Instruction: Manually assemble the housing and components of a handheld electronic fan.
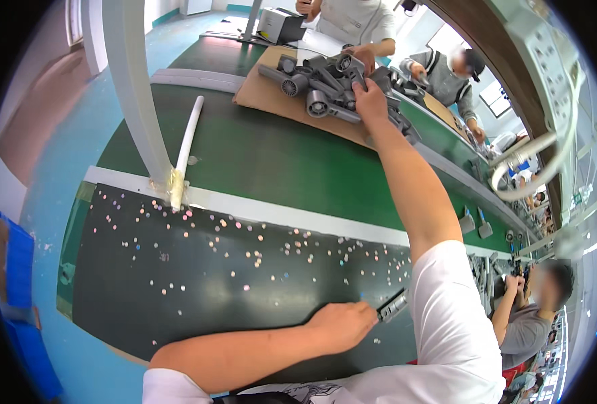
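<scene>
My left hand (342,327) is closed over the dark bench mat, fingers around the end of a narrow grey-and-black part (393,306); its exact kind is not clear. Stretched far forward, my right hand (372,104) has its fingers closed on a grey hair dryer body (354,66) at the pile's edge. Several similar grey bodies with round, vented ends (317,104) lie heaped on a cardboard sheet (261,94) across the green conveyor belt.
Small round stickers (258,254) dot the dark mat (224,303). A white post (133,87) and a white tube (191,135) stand at left. A co-worker's hand (362,56) is by the pile; other people sit at right. Grey parts (485,225) rest farther along the belt.
</scene>
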Demonstrator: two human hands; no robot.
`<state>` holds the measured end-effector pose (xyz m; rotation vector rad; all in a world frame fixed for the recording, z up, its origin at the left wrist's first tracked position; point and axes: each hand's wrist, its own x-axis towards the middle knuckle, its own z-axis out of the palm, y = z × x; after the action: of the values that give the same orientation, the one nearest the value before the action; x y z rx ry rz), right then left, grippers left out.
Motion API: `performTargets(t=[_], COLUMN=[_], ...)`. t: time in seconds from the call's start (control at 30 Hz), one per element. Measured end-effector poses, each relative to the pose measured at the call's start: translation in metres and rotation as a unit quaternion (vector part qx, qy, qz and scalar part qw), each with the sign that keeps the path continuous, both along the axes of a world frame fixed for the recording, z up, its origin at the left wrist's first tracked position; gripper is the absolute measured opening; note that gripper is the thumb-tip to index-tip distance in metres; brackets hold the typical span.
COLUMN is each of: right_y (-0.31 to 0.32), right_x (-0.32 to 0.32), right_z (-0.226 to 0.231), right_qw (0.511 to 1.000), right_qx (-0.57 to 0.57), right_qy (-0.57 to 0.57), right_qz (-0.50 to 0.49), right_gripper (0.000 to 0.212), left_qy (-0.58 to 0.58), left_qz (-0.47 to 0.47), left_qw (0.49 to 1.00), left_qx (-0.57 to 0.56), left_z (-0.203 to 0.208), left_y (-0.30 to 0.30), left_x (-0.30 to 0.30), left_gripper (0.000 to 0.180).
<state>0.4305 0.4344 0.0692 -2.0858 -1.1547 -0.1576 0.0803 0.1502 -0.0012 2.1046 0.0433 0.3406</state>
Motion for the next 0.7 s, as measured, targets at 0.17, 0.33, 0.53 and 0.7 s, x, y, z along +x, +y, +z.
performTargets(t=[0.17, 0.33, 0.53, 0.7], right_y=[0.048, -0.003, -0.191, -0.344], right_x=[0.006, 0.044, 0.034, 0.111], right_z=[0.005, -0.024, -0.045, -0.024], right_qw=[0.995, 0.977, 0.990, 0.915], right_qx=[-0.074, 0.050, 0.002, -0.154], right_qy=[-0.064, -0.194, -0.139, -0.221], right_qz=[-0.023, -0.077, 0.005, -0.301], right_gripper=[0.049, 0.033, 0.028, 0.033], left_qy=[-0.011, -0.013, -0.017, 0.015], left_qz=[0.015, 0.001, 0.031, 0.046], left_qw=[0.999, 0.999, 0.999, 0.999], left_qx=[-0.048, -0.031, -0.017, 0.002], left_z=[-0.003, -0.003, 0.003, 0.004], left_y=[-0.003, 0.004, 0.012, 0.008], left_x=[-0.007, 0.005, 0.004, 0.007], left_gripper=[0.021, 0.018, 0.016, 0.017])
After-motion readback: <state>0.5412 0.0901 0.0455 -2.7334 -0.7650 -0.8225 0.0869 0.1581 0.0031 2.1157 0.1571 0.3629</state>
